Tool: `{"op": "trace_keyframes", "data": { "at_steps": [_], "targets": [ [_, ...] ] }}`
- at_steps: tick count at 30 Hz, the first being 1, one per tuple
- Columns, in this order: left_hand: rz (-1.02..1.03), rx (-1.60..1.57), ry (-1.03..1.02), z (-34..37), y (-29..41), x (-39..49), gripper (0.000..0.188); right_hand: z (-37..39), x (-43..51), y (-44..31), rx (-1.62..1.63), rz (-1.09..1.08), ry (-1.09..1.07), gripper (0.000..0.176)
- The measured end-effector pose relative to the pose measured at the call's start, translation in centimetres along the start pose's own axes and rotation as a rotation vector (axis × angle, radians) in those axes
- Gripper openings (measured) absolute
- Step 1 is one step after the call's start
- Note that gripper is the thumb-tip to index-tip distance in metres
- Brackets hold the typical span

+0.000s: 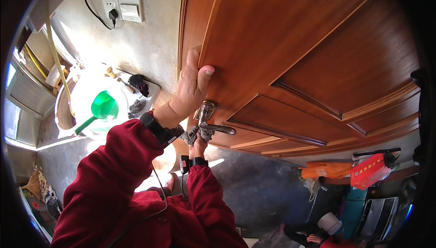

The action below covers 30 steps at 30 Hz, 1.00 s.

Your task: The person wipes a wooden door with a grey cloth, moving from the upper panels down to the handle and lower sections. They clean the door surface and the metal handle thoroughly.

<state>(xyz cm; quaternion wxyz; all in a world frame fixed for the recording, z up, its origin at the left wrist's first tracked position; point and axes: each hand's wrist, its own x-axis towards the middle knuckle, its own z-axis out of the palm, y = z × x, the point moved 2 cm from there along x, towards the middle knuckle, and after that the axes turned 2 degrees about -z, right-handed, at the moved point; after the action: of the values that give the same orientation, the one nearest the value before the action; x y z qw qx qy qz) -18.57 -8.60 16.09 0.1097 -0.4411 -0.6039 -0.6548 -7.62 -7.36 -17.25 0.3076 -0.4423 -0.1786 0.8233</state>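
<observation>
A reddish-brown panelled wooden door [245, 60] fills the upper right. My left hand [190, 88] grips its edge, the thumb on the near face and the fingers partly hidden behind. Below it, my right hand [198, 145] holds a crumpled grey cloth [190, 135] against the underside of the metal lever handle [218, 128]. The cloth hides part of the fingers. Both wrists wear black devices with cables.
At left, a green dipper [104, 105] lies on a bright white surface, near dark and grey rags [137, 106] and a small wooden-handled tool [127, 86]. A plugged socket [110, 8] is on the wall. Another person's hand [314, 238] shows lower right, beside a white bucket [329, 223].
</observation>
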Motion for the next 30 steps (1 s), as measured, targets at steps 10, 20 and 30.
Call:
{"op": "trace_keyframes", "data": {
  "at_steps": [10,20,30],
  "targets": [
    [-0.117,0.041,-0.064,-0.5,0.0,-0.9,0.054,5.7,-5.6,1.3,0.372,0.049,-0.212,0.034],
    [-0.112,0.0,-0.016,-0.3,0.7,-1.0,0.051,3.9,-2.8,1.5,0.08,-0.104,-0.103,0.028],
    [-0.12,-0.012,-0.033,-0.6,1.1,-1.4,0.052,3.0,-5.5,1.5,0.173,0.022,-0.313,0.048]
  ]
}}
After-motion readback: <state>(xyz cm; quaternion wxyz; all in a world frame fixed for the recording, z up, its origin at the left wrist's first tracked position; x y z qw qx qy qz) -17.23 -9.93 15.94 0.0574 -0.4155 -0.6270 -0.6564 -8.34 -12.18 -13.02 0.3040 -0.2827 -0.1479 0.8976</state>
